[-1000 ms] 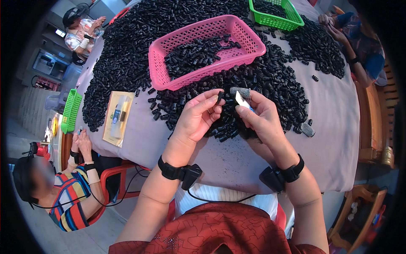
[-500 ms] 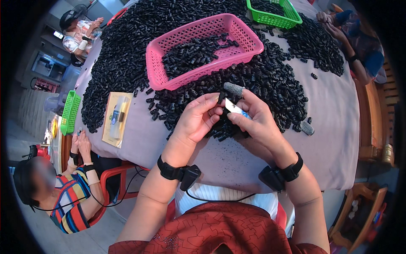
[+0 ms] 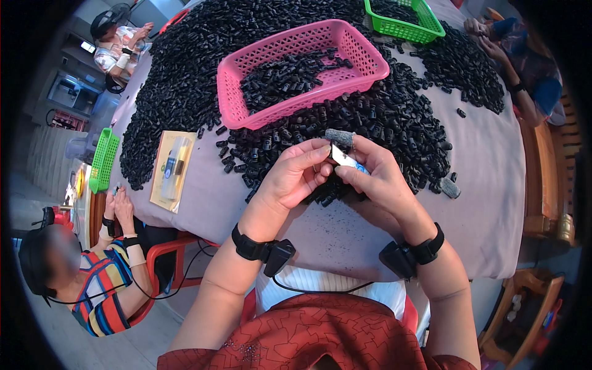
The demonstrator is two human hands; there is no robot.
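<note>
My left hand [image 3: 291, 176] pinches a small black plastic part [image 3: 330, 151], mostly hidden between thumb and fingertips. Closed on a flat pale blade-like piece [image 3: 346, 159] with a blue marking, my right hand [image 3: 383, 179] brings its tip against the part or very near it. A fuzzy grey finger cover [image 3: 339, 137] sits over the right index fingertip. Just beyond both hands spreads a large heap of similar black parts [image 3: 407, 126]. Dark specks [image 3: 336, 231] dot the cloth below my hands.
A pink basket [image 3: 311, 102] partly filled with black parts stands on the heap. Green baskets are at the far right [image 3: 410, 31] and left edge [image 3: 102, 166]. A tan envelope [image 3: 161, 192] bears a clear tube [image 3: 177, 163]. Another grey cover [image 3: 450, 188] lies right. Other people sit around the table.
My left hand has moved slightly up and right, closer to the right hand. The black part, which showed above the left fingertips, is now mostly covered. The whole view has shifted a little.
</note>
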